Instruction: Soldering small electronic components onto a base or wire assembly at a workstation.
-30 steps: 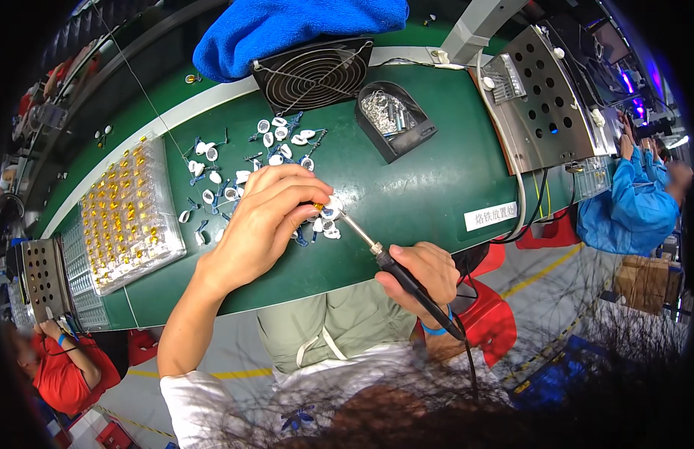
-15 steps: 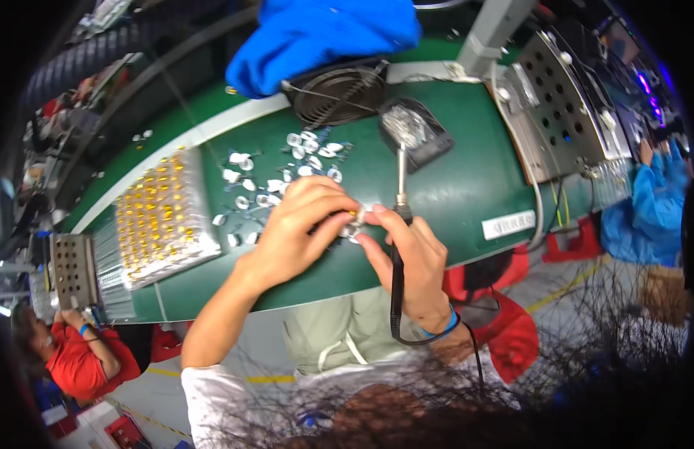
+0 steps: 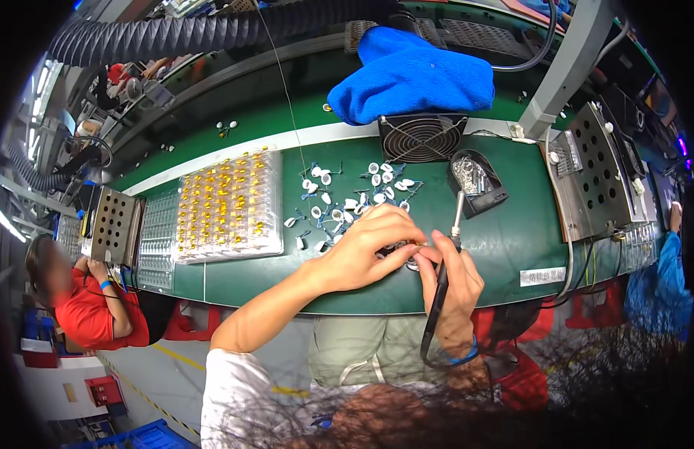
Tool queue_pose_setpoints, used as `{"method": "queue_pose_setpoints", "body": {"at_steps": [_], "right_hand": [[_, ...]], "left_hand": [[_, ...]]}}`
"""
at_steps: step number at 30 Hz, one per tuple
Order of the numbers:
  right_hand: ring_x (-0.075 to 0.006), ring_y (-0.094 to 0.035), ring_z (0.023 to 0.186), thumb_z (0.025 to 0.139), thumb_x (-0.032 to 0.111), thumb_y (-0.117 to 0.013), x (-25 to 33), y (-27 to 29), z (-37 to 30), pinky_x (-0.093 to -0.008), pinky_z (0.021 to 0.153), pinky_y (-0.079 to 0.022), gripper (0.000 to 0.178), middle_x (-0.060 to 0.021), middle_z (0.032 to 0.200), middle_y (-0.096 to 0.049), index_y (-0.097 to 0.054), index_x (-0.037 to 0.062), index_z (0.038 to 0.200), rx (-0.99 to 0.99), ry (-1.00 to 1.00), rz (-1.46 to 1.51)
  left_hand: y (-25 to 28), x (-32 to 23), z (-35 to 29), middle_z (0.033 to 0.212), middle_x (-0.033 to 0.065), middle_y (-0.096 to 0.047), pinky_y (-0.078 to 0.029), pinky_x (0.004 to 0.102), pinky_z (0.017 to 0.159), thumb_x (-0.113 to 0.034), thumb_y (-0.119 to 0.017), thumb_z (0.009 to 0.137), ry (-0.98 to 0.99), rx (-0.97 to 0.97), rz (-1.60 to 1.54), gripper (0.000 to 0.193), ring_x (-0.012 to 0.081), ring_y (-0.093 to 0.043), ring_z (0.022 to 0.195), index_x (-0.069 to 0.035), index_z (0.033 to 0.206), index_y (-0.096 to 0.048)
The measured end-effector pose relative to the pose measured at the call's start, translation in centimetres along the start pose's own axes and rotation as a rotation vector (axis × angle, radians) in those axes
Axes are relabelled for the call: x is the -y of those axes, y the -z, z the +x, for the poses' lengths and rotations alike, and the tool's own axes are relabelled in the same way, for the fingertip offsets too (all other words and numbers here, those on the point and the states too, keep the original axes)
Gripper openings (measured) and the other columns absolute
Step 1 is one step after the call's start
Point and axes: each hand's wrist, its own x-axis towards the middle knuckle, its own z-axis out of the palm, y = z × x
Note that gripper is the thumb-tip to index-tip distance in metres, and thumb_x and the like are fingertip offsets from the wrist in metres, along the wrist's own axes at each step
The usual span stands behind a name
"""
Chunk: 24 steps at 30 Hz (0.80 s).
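Note:
My left hand (image 3: 365, 251) is closed in a pinch at the near middle of the green bench, on a small round white part (image 3: 413, 264) mostly hidden by the fingers. Fingertips of my right hand (image 3: 457, 292) meet it there, thumb and forefinger against the same part. A soldering iron (image 3: 459, 213) with a black corded handle is tucked in my right hand, its metal tip pointing away from me. Loose white ring-shaped parts (image 3: 350, 203) with dark blue wires lie scattered just beyond my hands.
Left stands a clear tray (image 3: 268, 243) with rows of yellow pieces. A black scoop-shaped bin (image 3: 500, 196) holds small metal pieces, beside a fan (image 3: 422, 138) under a blue cloth (image 3: 414, 78). A perforated metal box (image 3: 594, 168) stands right. A person in red (image 3: 92, 310) sits left.
The view has shifted, so the bench and both hands appear farther right and lower. My hands stay together on the small part, and the iron remains in my right hand.

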Motion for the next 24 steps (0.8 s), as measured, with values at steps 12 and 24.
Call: {"method": "queue_pose_setpoints", "body": {"at_steps": [12,24], "right_hand": [[-0.0211,-0.068,0.072,0.077,-0.006,-0.084,0.2,0.8,0.2,-0.0308,0.065,-0.054,0.051,-0.0120,0.095,-0.078,-0.067,-0.0011,0.125,0.058,-0.004,-0.104],[-0.0236,-0.062,0.068,0.076,-0.010,-0.082,0.2,0.8,0.1,-0.0334,0.060,-0.051,0.060,-0.0097,0.093,-0.074,-0.062,-0.0009,0.131,0.042,-0.021,-0.054]], "left_hand": [[0.8,-0.3,0.5,0.102,0.0095,-0.072,-0.051,0.0409,0.092,0.001,-0.079,0.083,0.006,0.021,0.053,0.023,0.0300,-0.065,0.103,-0.003,0.106,-0.076],[0.2,-0.6,0.6,0.101,0.0082,-0.072,-0.053,0.0396,0.089,0.004,-0.079,0.082,0.063,0.034,0.015,0.018,0.0284,-0.066,0.102,-0.001,0.099,-0.075]]}}
